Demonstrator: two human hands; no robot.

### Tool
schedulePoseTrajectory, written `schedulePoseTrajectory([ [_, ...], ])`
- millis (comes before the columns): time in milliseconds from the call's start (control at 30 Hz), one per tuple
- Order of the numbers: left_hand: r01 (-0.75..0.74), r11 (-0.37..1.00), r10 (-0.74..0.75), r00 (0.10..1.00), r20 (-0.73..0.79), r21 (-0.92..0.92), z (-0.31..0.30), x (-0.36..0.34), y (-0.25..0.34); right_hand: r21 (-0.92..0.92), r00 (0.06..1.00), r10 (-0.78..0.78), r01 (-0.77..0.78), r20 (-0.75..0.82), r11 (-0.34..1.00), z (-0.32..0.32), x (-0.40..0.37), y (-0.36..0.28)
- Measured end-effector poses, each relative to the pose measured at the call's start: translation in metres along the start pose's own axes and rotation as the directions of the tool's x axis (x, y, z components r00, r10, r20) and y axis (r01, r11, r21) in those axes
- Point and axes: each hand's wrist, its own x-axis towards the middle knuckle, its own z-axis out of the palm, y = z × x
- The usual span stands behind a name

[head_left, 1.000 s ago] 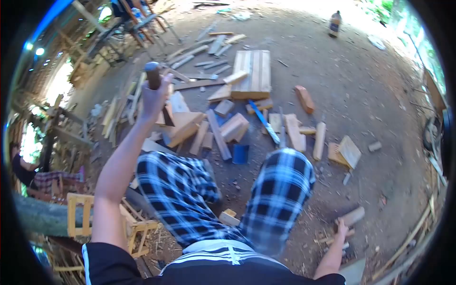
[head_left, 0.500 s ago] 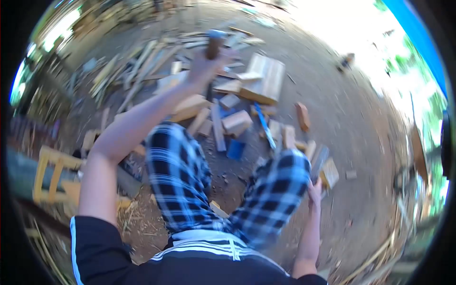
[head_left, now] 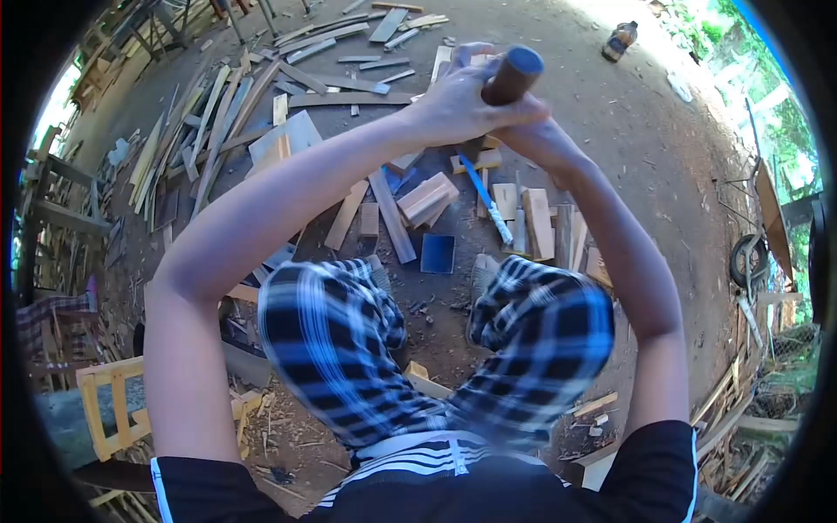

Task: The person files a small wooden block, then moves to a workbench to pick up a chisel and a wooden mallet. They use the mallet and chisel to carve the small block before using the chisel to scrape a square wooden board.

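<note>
My left hand (head_left: 466, 100) is closed around the brown handle (head_left: 513, 77) of a tool, its rounded dark end pointing up toward me. The tool's working end is mostly hidden below my hands, so its kind does not show. Against the left hand and the handle lies my right hand (head_left: 542, 139), its fingers largely hidden. Beneath them, a pale piece of wood (head_left: 441, 63) shows only at its edge. Nearer my legs are a reddish wood block (head_left: 427, 200), a long blue strip with a whitish end (head_left: 485, 199) and a dark blue square piece (head_left: 438, 254).
Many wood strips (head_left: 228, 131) lie scattered on the dirt ground at the left. Cut blocks (head_left: 539, 222) stand together in front of my right knee. A dark bottle (head_left: 620, 41) is at the far right, and a wooden frame (head_left: 113, 405) is beside my left elbow.
My right hand has left the wood blocks beside my right knee and come up to my left hand. My left hand has moved right with the handled tool.
</note>
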Motion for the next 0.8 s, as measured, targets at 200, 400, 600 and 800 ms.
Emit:
schedulePoseTrajectory([
  [200, 0.159, 0.932, -0.261, 0.918, 0.298, 0.326, -0.026, -0.058, -0.139, 0.120, 0.990, 0.098, -0.110, 0.101, 0.987, 0.019, 0.001, 0.113],
  [400, 0.250, 0.726, -0.514, 0.816, 0.263, 0.641, 0.047, -0.103, -0.201, 0.054, 0.938, 0.332, -0.338, 0.101, 0.939, 0.030, -0.002, 0.164],
  [600, 0.155, 0.779, -0.337, 0.921, 0.196, 0.608, 0.081, -0.112, -0.252, 0.200, 0.964, 0.234, -0.206, -0.127, 0.958, 0.045, 0.002, 0.223],
  [800, 0.119, 0.738, -0.298, 0.941, 0.163, 0.665, 0.072, -0.114, -0.255, 0.294, 0.972, 0.106, -0.041, -0.210, 0.955, 0.059, 0.027, 0.223],
])
